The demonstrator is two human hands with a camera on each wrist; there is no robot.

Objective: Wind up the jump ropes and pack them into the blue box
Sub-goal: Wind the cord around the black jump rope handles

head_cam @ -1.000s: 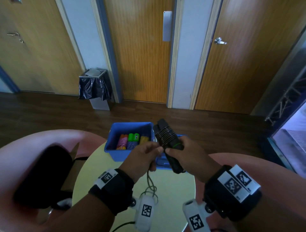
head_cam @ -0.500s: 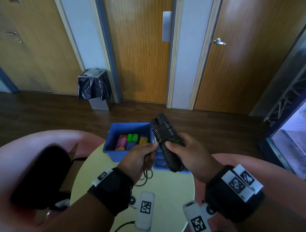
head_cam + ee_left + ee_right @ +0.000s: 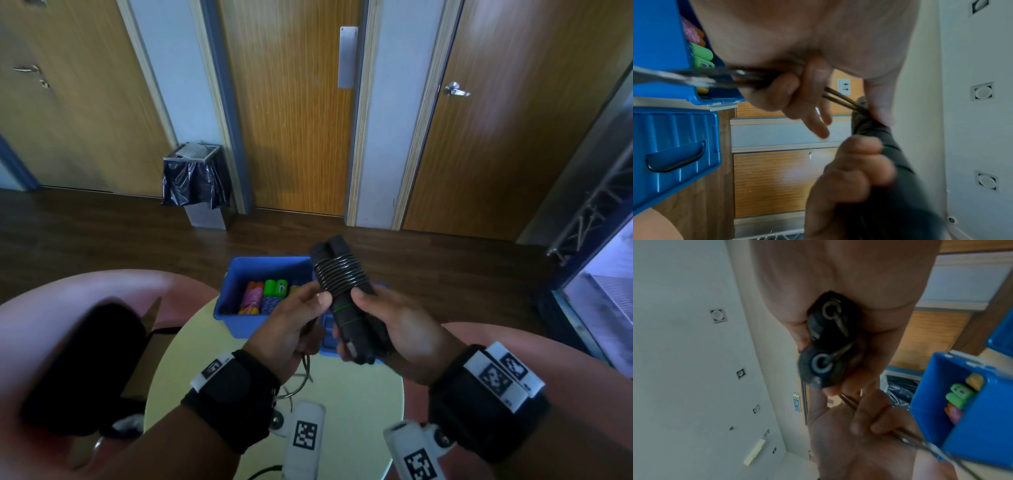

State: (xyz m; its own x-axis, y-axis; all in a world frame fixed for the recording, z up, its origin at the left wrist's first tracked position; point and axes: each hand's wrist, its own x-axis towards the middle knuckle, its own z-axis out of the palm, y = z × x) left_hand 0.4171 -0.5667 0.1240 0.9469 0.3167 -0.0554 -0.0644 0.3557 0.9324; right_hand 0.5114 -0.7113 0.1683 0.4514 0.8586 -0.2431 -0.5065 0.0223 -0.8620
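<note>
Two black handles [image 3: 346, 305] of a jump rope are lying side by side in the right hand [image 3: 397, 329], whose fingers are curling around their lower half. Several turns of cord [image 3: 339, 274] are sitting around the upper half. The left hand [image 3: 291, 329] is pinching the loose cord beside the handles, above the round table [image 3: 342, 390]. Behind the hands, the blue box [image 3: 236, 308] is standing open on the table, holding coloured ropes [image 3: 263, 296].

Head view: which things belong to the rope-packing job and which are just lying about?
Part of the job:
black jump rope
blue box
wound ropes inside
left hand
right hand

Lying about:
lined waste bin
black bag
</note>
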